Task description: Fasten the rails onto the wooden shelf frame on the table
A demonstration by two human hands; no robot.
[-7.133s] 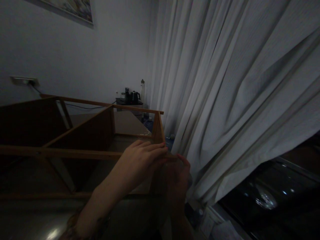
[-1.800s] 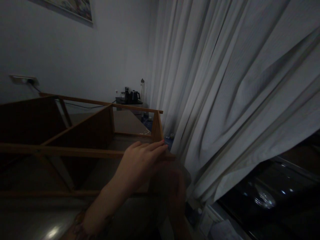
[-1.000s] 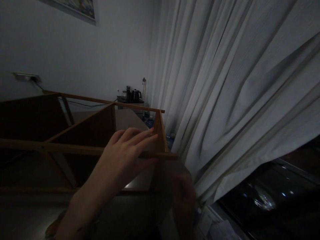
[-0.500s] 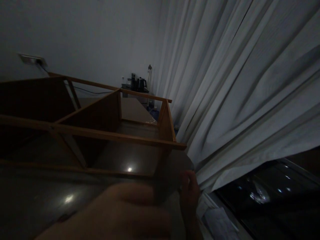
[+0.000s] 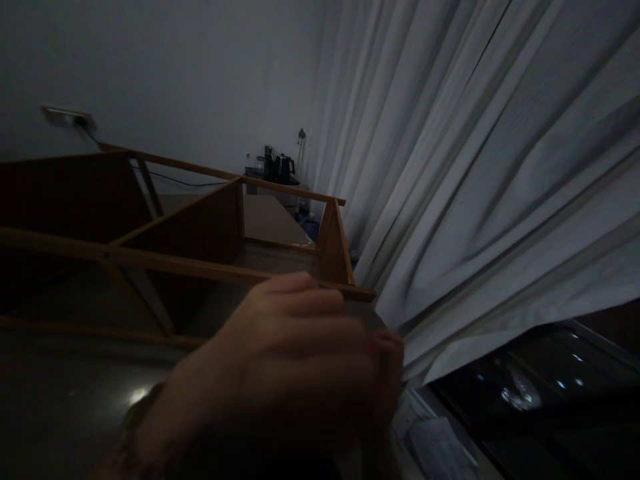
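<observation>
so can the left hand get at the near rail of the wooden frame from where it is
Probably yes: the left hand hangs blurred right in front of the near rail of the wooden frame, with nothing visible between them.

The room is dim. A plain pale wall [image 5: 165,73] fills the upper left of the frame, with a wall socket [image 5: 67,118] at its left edge and a cable running down from it. Pale pleated curtains [image 5: 465,167] hang across the whole right half, their hem lifted at the lower right over a dark glossy pane [image 5: 540,393] that catches small points of light. In the far corner near the centre, a small dark side table [image 5: 273,180] carries a kettle [image 5: 283,165]
</observation>
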